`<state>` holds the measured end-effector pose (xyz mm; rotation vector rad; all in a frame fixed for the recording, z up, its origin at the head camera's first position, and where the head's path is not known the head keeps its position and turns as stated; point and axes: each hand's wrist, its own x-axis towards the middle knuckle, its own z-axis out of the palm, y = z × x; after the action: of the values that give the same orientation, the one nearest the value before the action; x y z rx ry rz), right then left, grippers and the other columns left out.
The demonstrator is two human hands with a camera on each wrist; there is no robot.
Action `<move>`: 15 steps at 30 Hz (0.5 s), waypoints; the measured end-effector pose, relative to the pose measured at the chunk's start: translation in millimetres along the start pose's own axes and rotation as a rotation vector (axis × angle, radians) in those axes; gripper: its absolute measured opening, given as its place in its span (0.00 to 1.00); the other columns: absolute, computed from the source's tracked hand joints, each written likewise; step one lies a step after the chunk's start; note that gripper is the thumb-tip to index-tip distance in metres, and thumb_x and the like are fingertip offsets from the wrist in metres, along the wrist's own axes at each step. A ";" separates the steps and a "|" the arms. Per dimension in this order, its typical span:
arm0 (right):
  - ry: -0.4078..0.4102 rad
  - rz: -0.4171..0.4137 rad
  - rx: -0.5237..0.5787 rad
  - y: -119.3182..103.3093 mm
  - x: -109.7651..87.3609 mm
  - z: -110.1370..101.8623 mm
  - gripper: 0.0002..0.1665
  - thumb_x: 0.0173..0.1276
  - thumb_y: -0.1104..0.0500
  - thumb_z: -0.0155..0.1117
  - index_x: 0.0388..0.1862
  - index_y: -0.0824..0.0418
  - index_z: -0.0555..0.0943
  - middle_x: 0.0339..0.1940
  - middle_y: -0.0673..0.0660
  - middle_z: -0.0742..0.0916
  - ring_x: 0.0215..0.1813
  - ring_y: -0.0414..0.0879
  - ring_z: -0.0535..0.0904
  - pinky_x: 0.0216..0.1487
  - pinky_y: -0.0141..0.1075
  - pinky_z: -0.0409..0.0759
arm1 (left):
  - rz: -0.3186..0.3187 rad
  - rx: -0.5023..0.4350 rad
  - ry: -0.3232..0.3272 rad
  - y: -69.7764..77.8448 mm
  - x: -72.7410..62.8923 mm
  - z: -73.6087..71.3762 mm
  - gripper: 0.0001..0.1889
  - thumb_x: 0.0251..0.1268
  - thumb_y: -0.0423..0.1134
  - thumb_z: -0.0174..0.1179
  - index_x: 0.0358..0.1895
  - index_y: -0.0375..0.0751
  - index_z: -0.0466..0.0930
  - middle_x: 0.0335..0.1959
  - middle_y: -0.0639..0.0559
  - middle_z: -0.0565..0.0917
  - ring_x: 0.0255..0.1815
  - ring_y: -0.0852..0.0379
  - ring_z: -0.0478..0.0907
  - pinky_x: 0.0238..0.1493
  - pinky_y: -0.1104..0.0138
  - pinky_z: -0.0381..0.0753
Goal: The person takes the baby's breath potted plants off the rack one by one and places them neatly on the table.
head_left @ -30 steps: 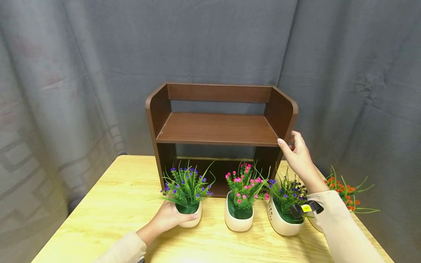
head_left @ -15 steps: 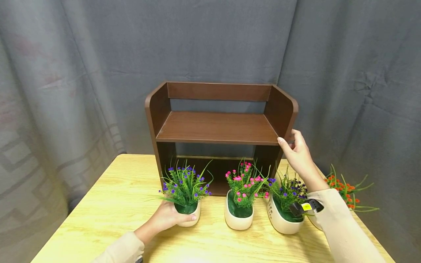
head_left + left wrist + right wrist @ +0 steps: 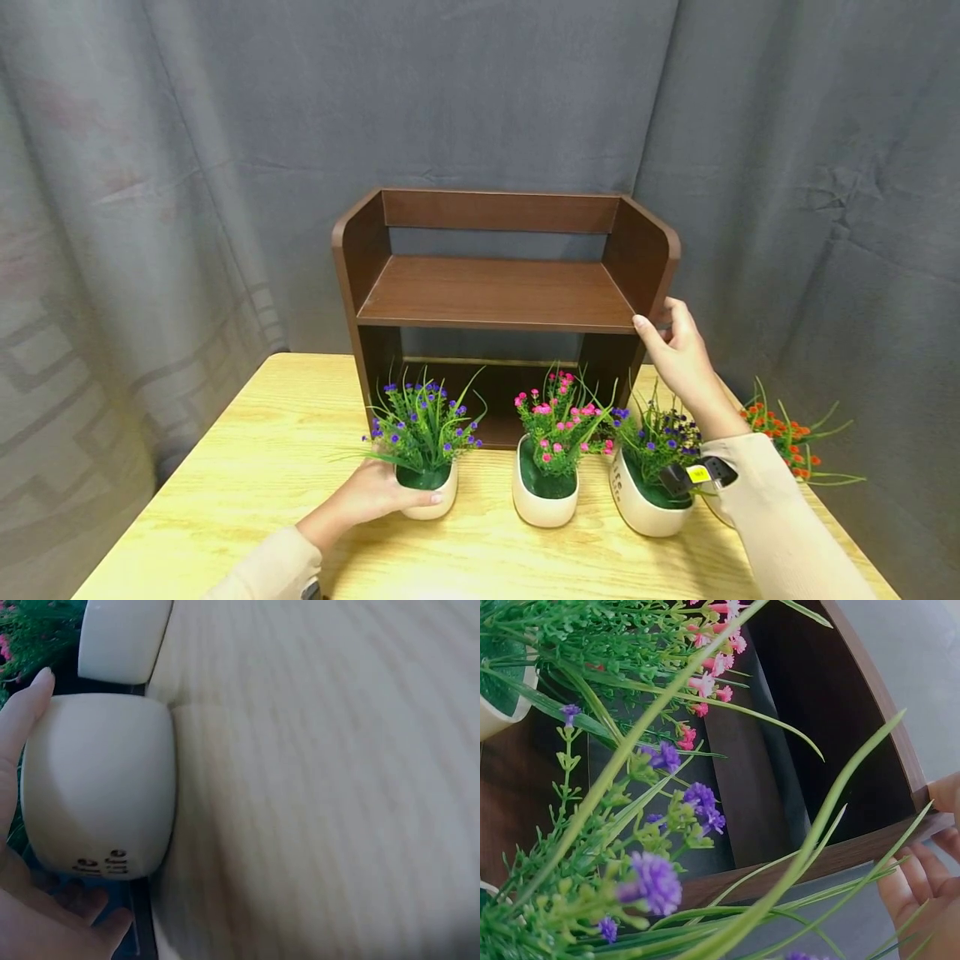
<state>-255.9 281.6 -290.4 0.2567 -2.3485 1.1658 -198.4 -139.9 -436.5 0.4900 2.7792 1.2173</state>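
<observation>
My left hand (image 3: 373,493) grips a white pot (image 3: 97,787) of artificial purple flowers (image 3: 427,417), with the thumb along its near rim and the fingers round the far side. Dark lettering shows on the pot's side in the left wrist view. My right hand (image 3: 681,354) holds the right side panel of a dark brown two-tier shelf (image 3: 495,292). Its thumb lies on the panel's front edge, level with the upper board, and the other fingers reach round the outer face. In the right wrist view, leaves and purple blooms (image 3: 652,885) stand in front of the shelf.
Right of the held plant stand a pink-flowered pot (image 3: 546,508), another purple-flowered pot (image 3: 648,517) beneath my right forearm, and orange flowers (image 3: 783,433) partly behind the sleeve. All are on a light wooden table (image 3: 247,467). A grey curtain (image 3: 487,92) hangs behind.
My left hand and the purple-flowered plant it holds have shifted slightly left. The right hand stays on the shelf's side panel, and the other plants have not moved.
</observation>
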 end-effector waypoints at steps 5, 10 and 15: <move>-0.009 0.010 -0.004 1.4 -0.8 0.1 0.31 0.80 0.49 0.52 0.70 0.69 0.62 0.53 0.66 0.73 0.39 0.41 0.71 0.34 0.31 0.70 | -0.064 -0.009 -0.032 0.2 -0.5 -8.2 0.48 0.45 0.62 0.76 0.70 0.43 0.72 0.64 0.40 0.78 0.64 0.36 0.73 0.62 0.42 0.71; -0.007 0.012 0.003 0.6 -1.3 -1.0 0.32 0.80 0.49 0.52 0.71 0.68 0.62 0.53 0.66 0.73 0.40 0.42 0.71 0.34 0.31 0.70 | -0.060 -0.041 -0.087 -4.3 0.8 -21.4 0.47 0.49 0.59 0.76 0.73 0.43 0.69 0.70 0.40 0.71 0.72 0.37 0.63 0.68 0.41 0.62; -0.014 0.023 -0.001 -1.4 -1.0 -2.5 0.32 0.80 0.48 0.52 0.72 0.68 0.62 0.55 0.67 0.73 0.42 0.46 0.71 0.35 0.32 0.70 | -0.025 0.009 -0.132 -8.5 -0.3 -40.9 0.41 0.51 0.60 0.74 0.64 0.37 0.77 0.67 0.34 0.72 0.69 0.36 0.65 0.67 0.41 0.63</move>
<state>-253.6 282.7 -288.7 0.2387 -2.3701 1.1765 -208.0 -174.3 -414.8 0.5147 2.6732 1.1240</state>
